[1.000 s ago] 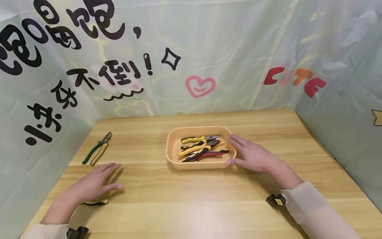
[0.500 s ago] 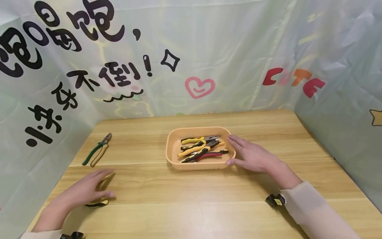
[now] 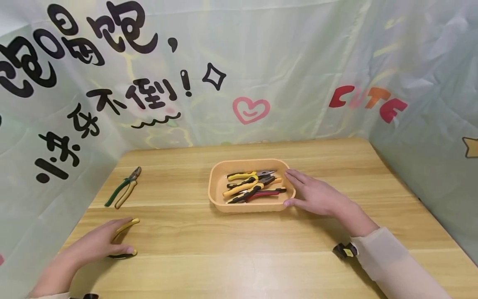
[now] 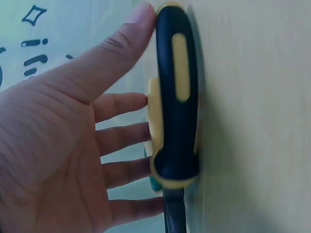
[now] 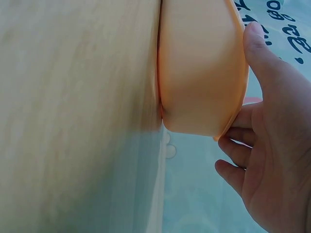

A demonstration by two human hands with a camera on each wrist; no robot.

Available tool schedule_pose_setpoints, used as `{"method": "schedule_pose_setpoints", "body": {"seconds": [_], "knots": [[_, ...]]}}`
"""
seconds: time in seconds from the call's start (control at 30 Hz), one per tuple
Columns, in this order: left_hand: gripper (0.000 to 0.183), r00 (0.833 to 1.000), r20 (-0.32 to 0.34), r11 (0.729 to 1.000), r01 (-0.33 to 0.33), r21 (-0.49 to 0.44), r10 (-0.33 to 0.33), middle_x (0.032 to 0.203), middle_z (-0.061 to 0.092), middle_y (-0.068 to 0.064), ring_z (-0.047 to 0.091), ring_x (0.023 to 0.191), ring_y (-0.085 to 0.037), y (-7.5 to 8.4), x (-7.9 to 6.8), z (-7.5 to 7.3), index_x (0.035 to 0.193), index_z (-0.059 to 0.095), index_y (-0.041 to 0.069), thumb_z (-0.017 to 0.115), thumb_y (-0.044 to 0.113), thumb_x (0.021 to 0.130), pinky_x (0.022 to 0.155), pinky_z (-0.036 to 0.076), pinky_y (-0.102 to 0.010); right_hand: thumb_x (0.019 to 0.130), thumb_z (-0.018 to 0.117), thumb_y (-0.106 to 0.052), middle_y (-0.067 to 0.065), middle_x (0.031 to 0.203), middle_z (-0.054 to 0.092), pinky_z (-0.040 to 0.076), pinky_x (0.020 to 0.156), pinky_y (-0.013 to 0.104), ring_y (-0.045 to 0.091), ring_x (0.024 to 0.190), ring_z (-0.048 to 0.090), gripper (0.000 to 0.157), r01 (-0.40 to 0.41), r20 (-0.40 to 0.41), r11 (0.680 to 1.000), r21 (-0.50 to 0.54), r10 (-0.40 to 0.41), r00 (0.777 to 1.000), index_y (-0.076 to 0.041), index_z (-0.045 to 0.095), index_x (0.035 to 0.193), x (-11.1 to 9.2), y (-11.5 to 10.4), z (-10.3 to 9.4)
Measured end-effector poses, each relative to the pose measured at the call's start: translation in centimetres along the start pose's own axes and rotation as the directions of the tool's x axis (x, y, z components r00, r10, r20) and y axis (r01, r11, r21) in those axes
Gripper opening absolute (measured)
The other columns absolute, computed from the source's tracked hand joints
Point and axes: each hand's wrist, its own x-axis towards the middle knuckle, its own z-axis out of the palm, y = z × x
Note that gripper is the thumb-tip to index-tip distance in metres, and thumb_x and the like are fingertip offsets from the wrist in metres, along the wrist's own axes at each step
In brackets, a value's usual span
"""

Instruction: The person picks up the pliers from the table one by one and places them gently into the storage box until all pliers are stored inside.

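Note:
At the table's left my left hand (image 3: 95,242) reaches over a pair of pliers (image 3: 126,226) with spread yellow-and-black handles. Its thumb tip touches or nearly touches the end of the nearer handle (image 4: 177,92), while the extended fingers lie on the far side, by the other handle. The pliers' head is hidden under the hand in the head view. My right hand (image 3: 317,193) holds the right end of an orange plastic tray (image 3: 214,202), thumb at the near corner and fingers over the rim (image 5: 238,104). Several pliers (image 3: 254,187) lie heaped in the tray.
Another pair of pliers (image 3: 123,189), with one green and one tan handle, lies behind my left hand. The wooden table (image 3: 239,249) meets a printed cloth (image 3: 298,74) at its back and sides. Dark wrist devices (image 3: 345,250) sit at the cuffs.
My left hand has moved left and toward me, down around the yellow-and-black pliers, whose far handle now shows. The right hand and tray have stayed in place.

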Motion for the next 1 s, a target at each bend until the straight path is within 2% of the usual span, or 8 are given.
{"method": "schedule_pose_setpoints", "body": {"seconds": [0.27, 0.37, 0.53, 0.77, 1.0], "knots": [[0.109, 0.997, 0.046, 0.998, 0.059, -0.014, -0.059, 0.130, 0.048, -0.038, 0.046, 0.118, -0.056, -0.8, -1.0, -0.4, 0.140, 0.043, -0.011, 0.084, 0.055, 0.063, 0.090, 0.042, -0.064, 0.089, 0.046, -0.073, 0.017, 0.160, 0.018, 0.036, 0.107, 0.052, 0.039, 0.139, 0.032, 0.100, -0.007, 0.012, 1.000, 0.007, 0.007, 1.000, -0.001, 0.023, 0.154, -0.1, -0.1, -0.1], [0.112, 0.998, 0.041, 0.998, 0.056, -0.008, -0.055, 0.129, 0.049, -0.038, 0.047, 0.118, -0.055, -1.0, -1.0, -0.4, 0.139, 0.043, -0.011, 0.086, 0.055, 0.060, 0.091, 0.042, -0.064, 0.089, 0.046, -0.072, 0.016, 0.160, 0.019, 0.036, 0.107, 0.052, 0.038, 0.140, 0.032, 0.099, -0.004, 0.008, 1.000, 0.004, 0.004, 1.000, -0.001, 0.024, 0.154, 0.0, 0.0, -0.1], [0.107, 0.999, 0.021, 0.999, 0.045, 0.015, -0.045, 0.129, 0.051, -0.036, 0.049, 0.117, -0.053, -1.0, -0.8, -0.3, 0.138, 0.046, -0.009, 0.085, 0.057, 0.063, 0.090, 0.043, -0.063, 0.089, 0.047, -0.071, 0.016, 0.160, 0.019, 0.035, 0.108, 0.051, 0.037, 0.141, 0.030, 0.099, -0.001, 0.007, 1.000, 0.005, 0.001, 1.000, -0.001, 0.024, 0.154, 0.0, 0.0, -0.1], [0.103, 0.998, -0.048, 0.999, 0.036, 0.041, -0.034, 0.127, 0.054, -0.033, 0.051, 0.115, -0.051, -0.9, -0.4, 0.2, 0.136, 0.050, -0.006, 0.081, 0.062, 0.066, 0.089, 0.043, -0.063, 0.089, 0.047, -0.072, 0.016, 0.160, 0.018, 0.034, 0.109, 0.051, 0.038, 0.140, 0.031, 0.099, 0.002, 0.003, 1.000, 0.002, -0.002, 1.000, -0.001, 0.023, 0.154, 0.1, 0.1, 0.0], [0.105, 0.998, -0.037, 0.995, 0.048, 0.084, -0.045, 0.124, 0.055, -0.029, 0.053, 0.113, -0.048, -0.6, 0.6, 0.4, 0.136, 0.050, -0.006, 0.076, 0.068, 0.067, 0.088, 0.045, -0.061, 0.089, 0.046, -0.073, 0.016, 0.161, 0.018, 0.033, 0.109, 0.051, 0.037, 0.141, 0.030, 0.100, 0.000, 0.007, 1.000, 0.005, 0.000, 1.000, -0.001, 0.023, 0.155, 0.1, 0.1, 0.0]]}}
